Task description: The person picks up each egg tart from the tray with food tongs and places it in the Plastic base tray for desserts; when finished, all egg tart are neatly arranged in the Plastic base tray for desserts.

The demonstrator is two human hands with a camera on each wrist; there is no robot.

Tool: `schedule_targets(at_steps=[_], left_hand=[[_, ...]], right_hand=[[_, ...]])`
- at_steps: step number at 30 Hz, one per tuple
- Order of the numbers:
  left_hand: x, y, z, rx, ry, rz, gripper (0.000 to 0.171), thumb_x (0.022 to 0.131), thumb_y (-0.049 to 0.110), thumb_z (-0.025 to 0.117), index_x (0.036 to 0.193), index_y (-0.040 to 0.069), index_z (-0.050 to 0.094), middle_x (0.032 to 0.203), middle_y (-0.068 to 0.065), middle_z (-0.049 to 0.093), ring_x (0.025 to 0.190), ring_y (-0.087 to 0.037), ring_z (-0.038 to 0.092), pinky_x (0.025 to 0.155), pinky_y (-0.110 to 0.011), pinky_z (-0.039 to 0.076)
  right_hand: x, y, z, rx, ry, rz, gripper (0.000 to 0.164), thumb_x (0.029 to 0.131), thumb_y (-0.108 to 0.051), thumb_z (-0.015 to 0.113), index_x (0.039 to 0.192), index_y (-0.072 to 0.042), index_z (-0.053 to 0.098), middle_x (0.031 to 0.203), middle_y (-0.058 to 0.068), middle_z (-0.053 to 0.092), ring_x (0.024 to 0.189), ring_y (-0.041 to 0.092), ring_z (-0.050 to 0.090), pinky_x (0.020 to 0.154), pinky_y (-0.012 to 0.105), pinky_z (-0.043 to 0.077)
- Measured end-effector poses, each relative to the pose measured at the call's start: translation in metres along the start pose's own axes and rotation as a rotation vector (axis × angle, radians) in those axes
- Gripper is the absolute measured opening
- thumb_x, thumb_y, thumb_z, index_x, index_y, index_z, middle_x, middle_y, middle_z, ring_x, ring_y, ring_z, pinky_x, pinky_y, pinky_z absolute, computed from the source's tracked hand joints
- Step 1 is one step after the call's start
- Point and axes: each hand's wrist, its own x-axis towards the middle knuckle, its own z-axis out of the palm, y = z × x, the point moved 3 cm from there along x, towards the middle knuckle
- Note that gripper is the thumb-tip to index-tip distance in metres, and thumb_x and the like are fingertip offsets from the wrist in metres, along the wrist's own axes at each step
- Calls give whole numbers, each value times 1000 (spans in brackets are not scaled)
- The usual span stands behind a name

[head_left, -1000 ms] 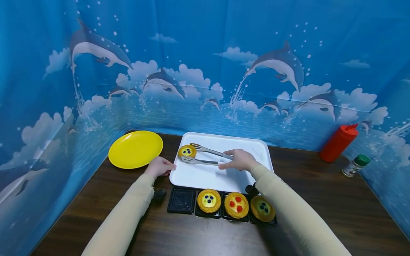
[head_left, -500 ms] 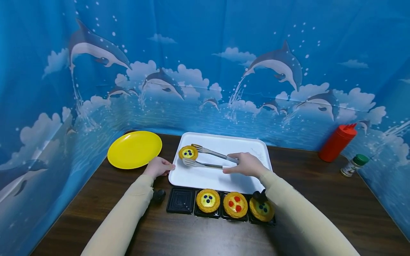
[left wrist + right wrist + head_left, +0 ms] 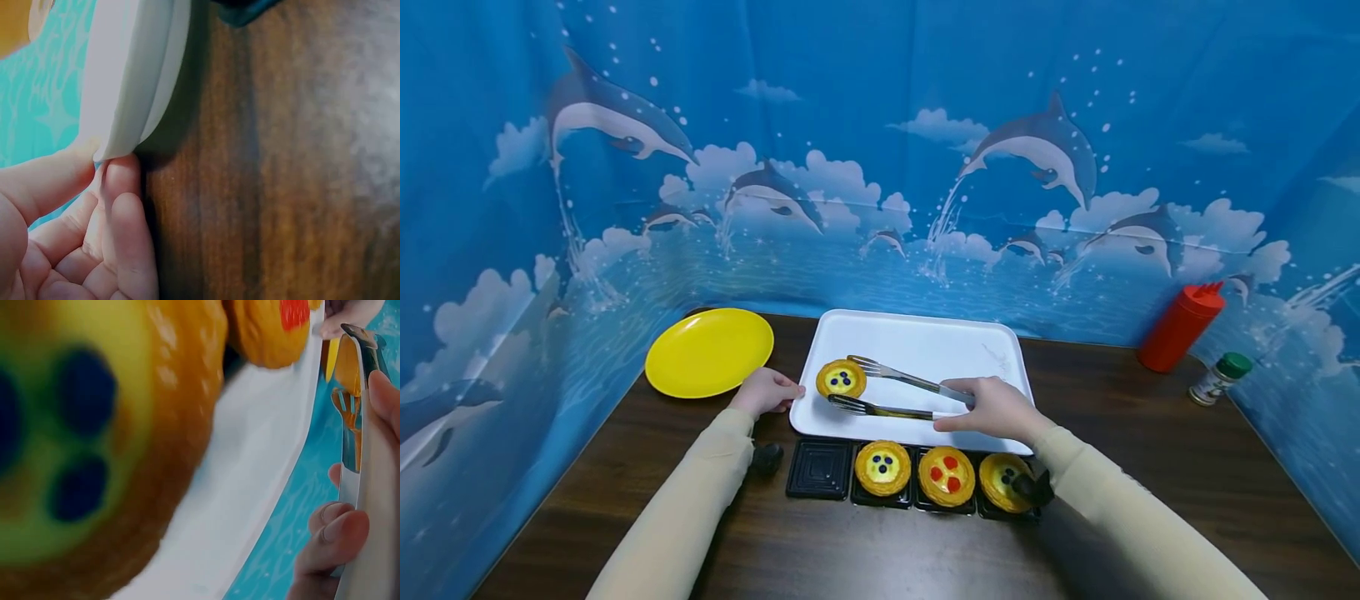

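Observation:
In the head view, a white tray lies at the back middle of the table, an egg tart topped with blueberries near its left edge. My left hand pinches the tray's left rim between thumb and fingers, plain in the left wrist view. Metal tongs are gripped in my right hand above the tray. Their two arms stand spread, one tip at the tart's right side, the other along its near side. In the right wrist view, thumb and fingers wrap the tongs' handles.
Along the tray's near side runs a row of black square holders, the leftmost holder bare, the others bearing tarts, one strawberry-topped tart among them. A yellow plate stands back left. A red squeeze bottle and green-capped shaker stand right.
My right hand has moved right and nearer with the tongs. The tart on the tray has shifted slightly toward me. My left hand keeps its pinch on the rim.

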Motion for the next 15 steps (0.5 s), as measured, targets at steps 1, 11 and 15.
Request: schedule_targets(at_steps=[1,11,15], left_hand=[[1,0,0,1,-8,0,31,90,27,66,104,-1,69,87,-10,66,75,-21,58,68,-24,52],[2,1,-2,13,-31,0,33,90,26,66,106,-3,68,89,-11,66,74,-19,59,68,-23,53],[3,1,-1,15,-33,16,33,91,25,65,107,-4,67,91,-11,66,74,-18,59,68,-23,53]], right_hand=[[-2,-1,1,-2,0,-10,74,71,-58,74,130,-16,59,122,7,63,82,15,57,74,36,51],[-22,-5,12,46,-16,-69,69,73,-53,75,128,-14,61,112,4,66,75,13,53,64,28,46],[-29,-9,17,56,-34,-115,68,74,-54,74,127,-14,61,112,2,67,76,10,54,65,27,47]])
